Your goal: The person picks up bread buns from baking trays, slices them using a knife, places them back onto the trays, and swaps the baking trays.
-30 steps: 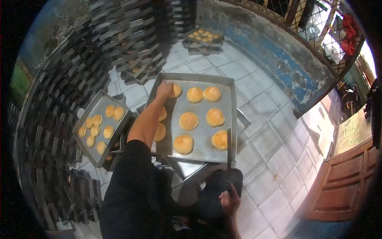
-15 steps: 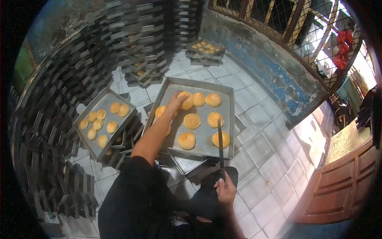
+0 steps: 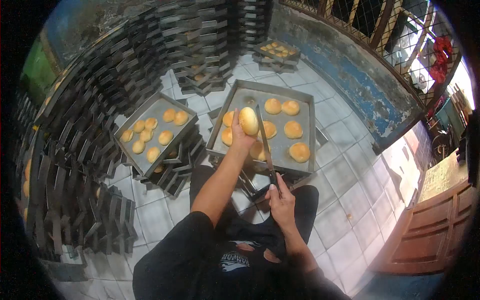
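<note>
My left hand (image 3: pixel 240 138) holds up a round golden bun (image 3: pixel 248 121) above the metal tray (image 3: pixel 312 125) in front of me. The bun is turned so its pale side faces right. In my right hand (image 3: pixel 281 200) is a long knife (image 3: pixel 265 145), gripped by its dark handle with the blade pointing up and away. The blade's upper part is right beside the bun; whether it touches cannot be made out. Several more buns (image 3: pixel 293 130) lie in the tray, some partly hidden behind my left hand and the blade.
To the left, a second tray (image 3: pixel 129 159) of smaller-looking buns rests on stacked trays. Tall stacks of metal trays (image 3: pixel 115 75) line the left and back. Another bun tray (image 3: pixel 275 57) stands by the blue wall (image 3: pixel 345 92). A wooden panel (image 3: pixel 425 235) is at right, beyond white floor tiles (image 3: pixel 340 175).
My left hand has lifted a bun from the tray's far row and brought it next to the knife. The knife now leans left toward the bun. The whole view has shifted slightly.
</note>
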Available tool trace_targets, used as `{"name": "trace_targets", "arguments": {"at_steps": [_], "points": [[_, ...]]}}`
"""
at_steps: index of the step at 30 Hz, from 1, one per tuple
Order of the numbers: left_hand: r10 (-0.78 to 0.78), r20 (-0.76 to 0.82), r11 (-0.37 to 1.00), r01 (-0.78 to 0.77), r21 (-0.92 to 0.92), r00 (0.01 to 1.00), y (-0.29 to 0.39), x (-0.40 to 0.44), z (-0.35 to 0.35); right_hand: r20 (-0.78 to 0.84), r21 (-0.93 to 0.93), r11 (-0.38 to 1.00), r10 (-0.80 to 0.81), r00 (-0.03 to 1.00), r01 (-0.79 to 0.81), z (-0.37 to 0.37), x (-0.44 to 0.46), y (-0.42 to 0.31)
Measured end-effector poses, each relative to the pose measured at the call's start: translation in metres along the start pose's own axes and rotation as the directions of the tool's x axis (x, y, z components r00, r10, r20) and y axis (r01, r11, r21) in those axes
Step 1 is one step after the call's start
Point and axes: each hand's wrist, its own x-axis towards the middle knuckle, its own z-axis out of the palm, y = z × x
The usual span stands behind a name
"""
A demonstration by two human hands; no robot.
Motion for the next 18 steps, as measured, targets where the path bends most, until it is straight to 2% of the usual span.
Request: {"name": "trace_targets", "arguments": {"at_steps": [2, 6, 8, 12, 14, 18], "points": [[0.024, 0.048, 1.0, -0.024, -0.015, 0.999, -0.003, -0.003, 0.001, -0.006, -0.066, 0.997, -0.046, 0.999, 0.046, -0.001, -0.002, 0.003], [-0.019, 0.06, 0.999, 0.022, -0.041, 0.998, -0.008, -0.005, 0.005, -0.005, -0.083, 0.996, -0.032, 0.999, 0.031, -0.004, -0.005, 0.002], [0.004, 0.056, 1.0, -0.004, -0.004, 0.998, -0.014, -0.012, 0.013, -0.016, -0.129, 0.988, -0.088, 0.996, 0.085, -0.006, -0.005, 0.007], [-0.042, 0.065, 0.999, 0.042, 0.01, 0.997, -0.024, -0.026, 0.017, -0.009, -0.125, 0.992, -0.02, 1.0, 0.019, -0.01, -0.005, -0.004], [-0.08, 0.142, 0.989, 0.061, 0.133, 0.987, -0.037, -0.031, 0.006, -0.039, -0.143, 0.987, -0.085, 0.996, 0.078, -0.01, 0.005, -0.01], [-0.129, 0.206, 0.987, 0.106, 0.119, 0.97, -0.045, -0.041, 0.011, -0.047, -0.234, 0.962, -0.152, 0.987, 0.137, -0.014, 0.026, -0.018]]}}
